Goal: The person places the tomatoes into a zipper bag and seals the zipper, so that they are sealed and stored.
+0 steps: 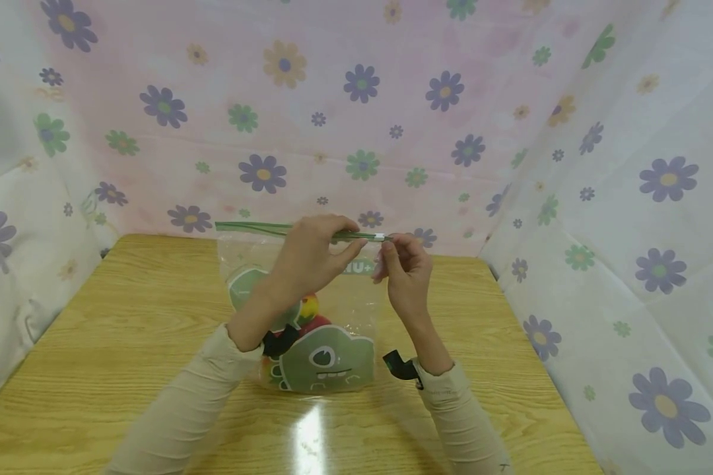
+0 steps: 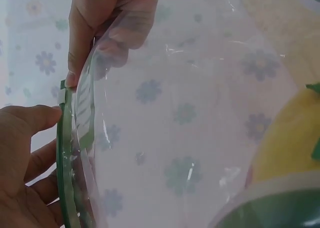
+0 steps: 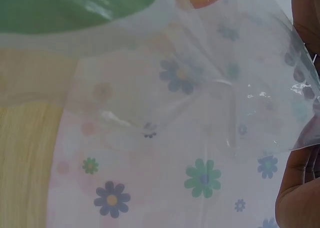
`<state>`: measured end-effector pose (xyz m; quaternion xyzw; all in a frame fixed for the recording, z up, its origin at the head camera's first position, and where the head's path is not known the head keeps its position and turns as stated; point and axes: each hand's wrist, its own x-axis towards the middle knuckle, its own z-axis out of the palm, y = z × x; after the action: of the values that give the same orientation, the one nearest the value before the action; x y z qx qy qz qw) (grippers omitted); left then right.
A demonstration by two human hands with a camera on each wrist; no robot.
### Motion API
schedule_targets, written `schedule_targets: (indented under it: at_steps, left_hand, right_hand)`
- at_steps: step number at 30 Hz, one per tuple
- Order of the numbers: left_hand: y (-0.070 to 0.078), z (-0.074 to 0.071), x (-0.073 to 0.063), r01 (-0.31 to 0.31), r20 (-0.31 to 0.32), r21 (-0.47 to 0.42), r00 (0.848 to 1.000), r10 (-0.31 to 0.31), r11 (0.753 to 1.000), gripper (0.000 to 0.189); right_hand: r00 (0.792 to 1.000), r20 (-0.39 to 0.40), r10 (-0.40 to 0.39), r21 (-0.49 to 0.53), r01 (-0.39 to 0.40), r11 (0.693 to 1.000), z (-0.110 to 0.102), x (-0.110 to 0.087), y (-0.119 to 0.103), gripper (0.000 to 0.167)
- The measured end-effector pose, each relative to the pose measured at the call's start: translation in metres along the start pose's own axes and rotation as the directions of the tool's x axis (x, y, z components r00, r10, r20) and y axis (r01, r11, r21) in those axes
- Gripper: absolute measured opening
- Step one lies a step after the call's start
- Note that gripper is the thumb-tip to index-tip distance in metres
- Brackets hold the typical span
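Note:
A clear zip bag (image 1: 356, 310) with a green cartoon print stands upright on the table, its green zip strip (image 1: 249, 228) along the top. Inside show a yellow-and-red round thing (image 1: 309, 306) and a red one (image 1: 317, 323), partly hidden by the print. My left hand (image 1: 311, 254) holds the strip between thumb and fingers, just left of the white slider (image 1: 379, 237). At the bag's top right corner, beside the slider, my right hand (image 1: 408, 277) pinches the edge. In the left wrist view the left thumb (image 2: 42, 117) presses the strip near the slider.
The wood-grain table (image 1: 469, 396) lies under the bag. A flower-patterned cloth (image 1: 309, 132) hangs behind it and on both sides. Black wrist-worn pieces (image 1: 399, 366) sit at both cuffs.

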<state>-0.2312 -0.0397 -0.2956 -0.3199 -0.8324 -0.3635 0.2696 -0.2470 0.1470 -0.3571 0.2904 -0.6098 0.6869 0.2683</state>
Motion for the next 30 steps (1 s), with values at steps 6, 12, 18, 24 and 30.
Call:
schedule_targets:
  at_steps: [6,12,18,24,30]
  left_hand:
    - [0.005,0.006,0.001,0.004,-0.012,-0.061,1.0,-0.005,0.998,0.019]
    - [0.007,0.01,0.0,-0.003,-0.036,-0.064,0.999,0.001,0.998,0.017]
    - [0.008,0.014,-0.001,-0.029,-0.058,-0.069,0.998,0.025,0.997,0.017]
    - [0.009,0.016,-0.002,-0.062,-0.077,-0.058,0.995,0.057,0.996,0.014]
    - [0.008,0.017,-0.004,-0.071,-0.083,-0.041,0.994,0.067,0.997,0.012]
  right_hand:
    - [1.0,-0.001,0.013,0.017,-0.012,1.0,0.003,-0.002,0.0,0.016]
    - [1.0,0.012,0.002,0.023,-0.003,1.0,0.003,-0.003,0.0,0.021]
    - [0.999,0.03,-0.026,0.043,0.025,0.999,0.006,-0.003,0.0,0.013]
    - [0.999,0.037,-0.038,0.047,0.036,0.998,0.008,-0.004,0.0,0.012]
    - [0.999,0.03,-0.029,0.022,0.029,0.999,0.009,-0.006,0.0,0.021]
